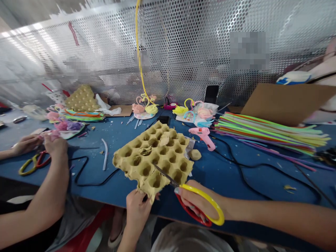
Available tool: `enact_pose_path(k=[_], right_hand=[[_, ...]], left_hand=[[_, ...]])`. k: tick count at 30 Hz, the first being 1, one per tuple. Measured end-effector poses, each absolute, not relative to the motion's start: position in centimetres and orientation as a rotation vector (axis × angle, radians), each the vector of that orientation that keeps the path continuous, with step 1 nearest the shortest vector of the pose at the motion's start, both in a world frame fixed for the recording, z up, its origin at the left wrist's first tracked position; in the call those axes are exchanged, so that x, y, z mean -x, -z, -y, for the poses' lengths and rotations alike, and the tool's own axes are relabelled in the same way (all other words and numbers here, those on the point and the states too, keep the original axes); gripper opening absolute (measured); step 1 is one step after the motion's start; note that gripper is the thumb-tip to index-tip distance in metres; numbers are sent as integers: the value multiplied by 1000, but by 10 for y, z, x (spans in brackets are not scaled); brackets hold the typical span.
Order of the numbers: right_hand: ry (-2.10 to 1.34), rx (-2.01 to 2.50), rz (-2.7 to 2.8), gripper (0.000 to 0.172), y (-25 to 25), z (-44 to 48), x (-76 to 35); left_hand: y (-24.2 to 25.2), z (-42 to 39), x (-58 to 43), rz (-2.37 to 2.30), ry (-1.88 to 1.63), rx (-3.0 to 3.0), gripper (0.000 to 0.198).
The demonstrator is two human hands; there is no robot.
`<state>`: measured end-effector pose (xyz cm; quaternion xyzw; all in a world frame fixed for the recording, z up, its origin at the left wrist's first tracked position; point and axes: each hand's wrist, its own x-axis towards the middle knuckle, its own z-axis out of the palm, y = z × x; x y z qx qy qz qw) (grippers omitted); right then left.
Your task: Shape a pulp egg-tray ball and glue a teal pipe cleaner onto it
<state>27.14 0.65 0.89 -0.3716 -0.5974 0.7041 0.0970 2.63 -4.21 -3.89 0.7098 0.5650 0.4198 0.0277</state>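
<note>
A yellowish cardboard egg tray (pixel 164 150) with torn, ragged edges lies in front of me at the table's near side. My left hand (pixel 138 206) pinches its near corner. In my right hand (pixel 199 197) is a pair of scissors (pixel 217 208) with one yellow and one red handle loop. The blades stand apart, reaching over the tray's near right part; whether they touch the cardboard I cannot tell. A small cut piece of egg tray (pixel 195 154) rests by the tray's right edge.
A pink glue gun (pixel 203 135) with a black cord lies right of the tray. Farther right is a bundle of coloured pipe cleaners (pixel 267 131). Pipe-cleaner swans (pixel 144 107) stand along the back. At left, a co-worker's hands (pixel 55 141) work near other scissors (pixel 31 165).
</note>
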Motion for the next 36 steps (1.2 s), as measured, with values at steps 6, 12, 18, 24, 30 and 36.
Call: enact_pose_path(k=[6, 12, 18, 24, 30, 36], right_hand=[[-2001, 1071, 1812, 66, -19, -4, -275], [-2150, 1173, 1648, 59, -33, -10, -275], [-2545, 844, 1420, 72, -16, -11, -282], [-2641, 684, 1304, 66, -29, -7, -295], [-2452, 908, 1555, 73, -44, -11, -289], [-2615, 761, 1608, 74, -42, -20, -303]], left_hand=[[49, 44, -18, -1750, -1213, -2197, 24], [51, 44, -17, -1781, -1203, -2192, 24], [44, 39, -23, -1868, -1273, -2198, 27], [41, 39, -31, -1899, -1308, -2168, 34], [40, 41, -34, -1935, -1354, -2089, 37], [30, 37, -30, -1931, -1367, -1900, 35]])
